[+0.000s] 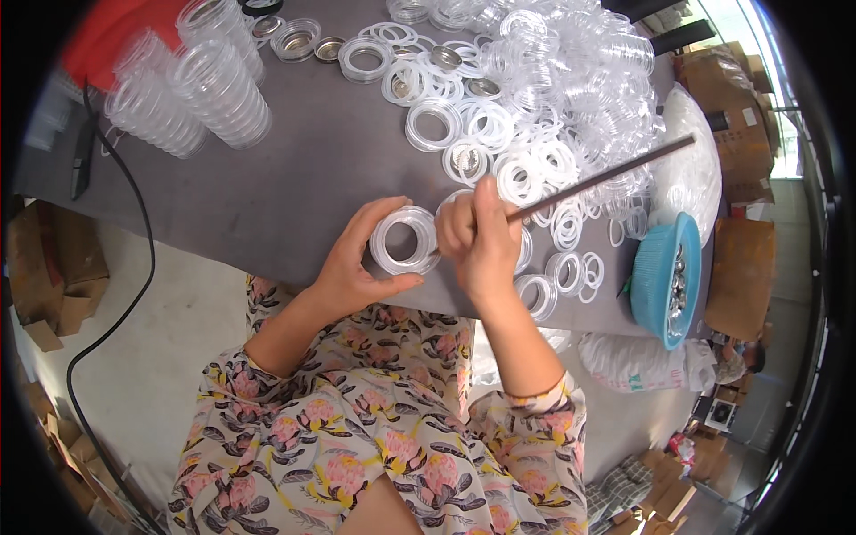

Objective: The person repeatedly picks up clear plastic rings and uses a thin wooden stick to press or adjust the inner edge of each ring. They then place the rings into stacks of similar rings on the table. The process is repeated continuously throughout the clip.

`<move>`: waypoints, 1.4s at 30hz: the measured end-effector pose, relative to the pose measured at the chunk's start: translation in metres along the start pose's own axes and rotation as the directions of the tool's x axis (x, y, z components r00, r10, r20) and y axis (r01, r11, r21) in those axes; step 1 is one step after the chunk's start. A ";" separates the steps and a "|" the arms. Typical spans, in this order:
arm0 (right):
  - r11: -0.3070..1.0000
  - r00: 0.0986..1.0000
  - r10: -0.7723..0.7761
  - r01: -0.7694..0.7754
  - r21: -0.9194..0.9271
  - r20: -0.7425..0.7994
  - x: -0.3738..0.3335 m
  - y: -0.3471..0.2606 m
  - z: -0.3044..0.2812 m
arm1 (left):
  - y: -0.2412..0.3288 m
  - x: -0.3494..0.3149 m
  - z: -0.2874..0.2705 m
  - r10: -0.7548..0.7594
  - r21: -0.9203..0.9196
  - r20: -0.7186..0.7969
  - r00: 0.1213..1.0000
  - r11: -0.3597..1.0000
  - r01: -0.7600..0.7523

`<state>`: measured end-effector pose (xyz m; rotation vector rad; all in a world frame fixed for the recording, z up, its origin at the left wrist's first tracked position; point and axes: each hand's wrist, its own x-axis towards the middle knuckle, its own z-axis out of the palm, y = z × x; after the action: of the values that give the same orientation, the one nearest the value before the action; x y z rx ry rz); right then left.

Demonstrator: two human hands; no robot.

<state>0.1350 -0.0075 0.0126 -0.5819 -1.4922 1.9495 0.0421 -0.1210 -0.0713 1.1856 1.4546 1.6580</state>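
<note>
My left hand (349,269) is curled round a clear plastic ring-shaped piece (382,239) with a round opening, close to the table's near edge. Right beside it, my right hand (482,239) is closed round a thin dark rod (615,175), which slants up to the right. The rod's lower end is hidden by my fingers, so I cannot tell if it touches the clear piece. Several white sealing rings (521,180) and clear plastic rims (432,126) lie just past my right hand, some with silver metal lids (466,159) among them.
A large heap of clear plastic pieces (580,71) covers the far right of the grey table (294,178). Stacked clear pieces (218,94) stand at the far left near a black cable (143,205). A blue basket (649,281) with metal parts sits at the right edge.
</note>
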 end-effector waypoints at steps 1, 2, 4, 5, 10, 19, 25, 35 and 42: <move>0.995 0.999 0.028 -0.026 0.099 -0.024 -0.007 0.002 0.001 | -0.001 0.000 0.000 0.014 0.018 -0.001 1.000 1.000 -0.014; 0.978 0.997 0.053 -0.042 0.202 -0.052 -0.013 0.006 0.003 | 0.000 0.001 0.000 0.030 0.039 0.009 1.000 0.999 -0.030; 0.934 1.000 -0.011 0.021 0.358 -0.028 -0.014 0.017 0.006 | 0.000 0.004 0.001 0.054 0.050 0.028 0.998 0.997 -0.056; 0.908 0.998 -0.053 0.065 0.413 -0.039 -0.011 0.022 0.008 | -0.003 0.006 0.000 0.059 0.046 0.037 0.998 0.997 -0.061; 0.832 0.942 -0.303 0.334 0.444 -0.142 -0.014 0.006 -0.008 | -0.005 0.036 -0.020 0.175 0.065 0.028 0.984 0.982 -0.177; 0.840 0.936 -0.326 0.353 0.412 -0.135 -0.026 -0.002 -0.027 | -0.019 0.118 -0.029 0.330 0.738 0.307 0.893 0.509 -0.442; 0.828 0.898 -0.375 0.437 0.352 -0.232 -0.026 -0.004 -0.036 | 0.070 0.051 -0.033 0.437 0.558 0.419 0.795 0.567 -0.606; 0.845 0.940 -0.339 0.324 0.426 -0.042 -0.026 -0.007 -0.017 | 0.050 0.021 -0.026 0.380 0.464 0.297 0.876 0.744 -0.480; 0.938 0.991 -0.119 0.093 0.333 0.058 -0.020 0.012 0.011 | 0.015 0.015 -0.001 0.130 0.049 0.161 0.978 0.989 -0.140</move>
<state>0.1393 -0.0311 0.0040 -0.2751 -1.1749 2.0946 0.0367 -0.1105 -0.0534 1.4433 1.3599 1.5783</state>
